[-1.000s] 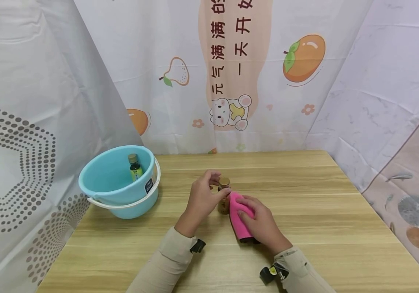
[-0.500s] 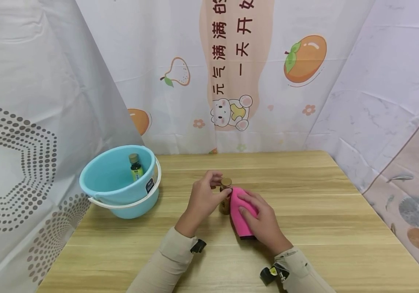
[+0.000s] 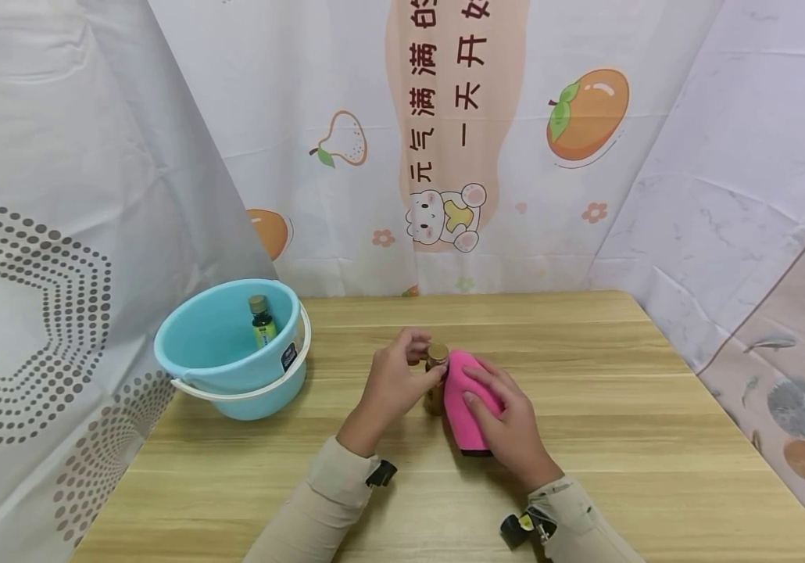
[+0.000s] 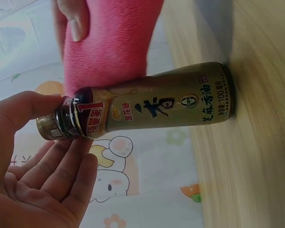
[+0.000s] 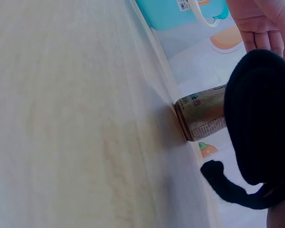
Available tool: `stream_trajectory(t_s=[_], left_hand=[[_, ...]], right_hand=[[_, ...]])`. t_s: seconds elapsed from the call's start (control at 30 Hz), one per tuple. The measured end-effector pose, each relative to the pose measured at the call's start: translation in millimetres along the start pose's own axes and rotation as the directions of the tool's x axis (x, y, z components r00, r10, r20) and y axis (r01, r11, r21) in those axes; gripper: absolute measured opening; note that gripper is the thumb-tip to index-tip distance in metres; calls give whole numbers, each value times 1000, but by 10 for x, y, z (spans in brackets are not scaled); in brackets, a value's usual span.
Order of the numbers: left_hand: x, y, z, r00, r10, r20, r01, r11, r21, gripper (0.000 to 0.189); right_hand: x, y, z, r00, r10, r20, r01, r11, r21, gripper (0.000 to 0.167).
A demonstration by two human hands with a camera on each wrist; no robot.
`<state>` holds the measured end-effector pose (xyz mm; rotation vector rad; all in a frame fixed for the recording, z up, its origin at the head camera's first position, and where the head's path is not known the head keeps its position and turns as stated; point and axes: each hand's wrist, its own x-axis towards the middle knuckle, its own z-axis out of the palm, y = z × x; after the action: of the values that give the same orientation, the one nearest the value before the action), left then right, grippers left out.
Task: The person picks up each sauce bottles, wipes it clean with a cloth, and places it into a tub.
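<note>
A small sesame oil bottle [image 4: 166, 102] with a gold cap stands upright on the wooden table. My left hand [image 3: 399, 374] pinches its neck just under the cap, thumb on one side and fingers on the other. In my right hand [image 3: 508, 418] is a pink plush wiping pad [image 3: 466, 403] with a black end. The pad lies against the bottle's right side, below the cap, and in the left wrist view its fuzzy face meets the bottle's shoulder. In the right wrist view the pad's black end [image 5: 259, 118] hides the upper part of the bottle.
A light blue bucket [image 3: 234, 399] with a white handle stands at the table's left side. Inside it is a dark bottle [image 3: 262, 320] with a yellow-green label. Behind the table [image 3: 642, 438] hangs a printed curtain [image 3: 269, 62].
The pink pad has slid up along the bottle's side with my right hand. My left hand keeps its pinch on the sesame oil bottle, which stays nearly in place.
</note>
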<state>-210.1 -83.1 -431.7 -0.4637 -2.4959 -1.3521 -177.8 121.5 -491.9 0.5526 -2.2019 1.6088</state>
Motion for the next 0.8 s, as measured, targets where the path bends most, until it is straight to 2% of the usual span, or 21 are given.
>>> stream_trajectory(t_s=[0.13,0.33,0.47,0.8], left_hand=[[-2,-4,-3,1000,2,21,-1,1000,-11,48],[6,-13,-2,1000,-1,26,1,1000,-21,48],[6,-21,2,1000,-2,16,2,1000,-13,48],[7,-24,3,1000,5,-17,-6,1000,-24,49]], right_hand=[[7,-49,-14,1000,15,-6,-14,999,49,37],[12,99,-7,1000,-1,4,1,999,49,39],[8,144,-9,1000,16,24,-17,999,49,39],[4,149,-3,990,116,86,-110,991,-75,36]])
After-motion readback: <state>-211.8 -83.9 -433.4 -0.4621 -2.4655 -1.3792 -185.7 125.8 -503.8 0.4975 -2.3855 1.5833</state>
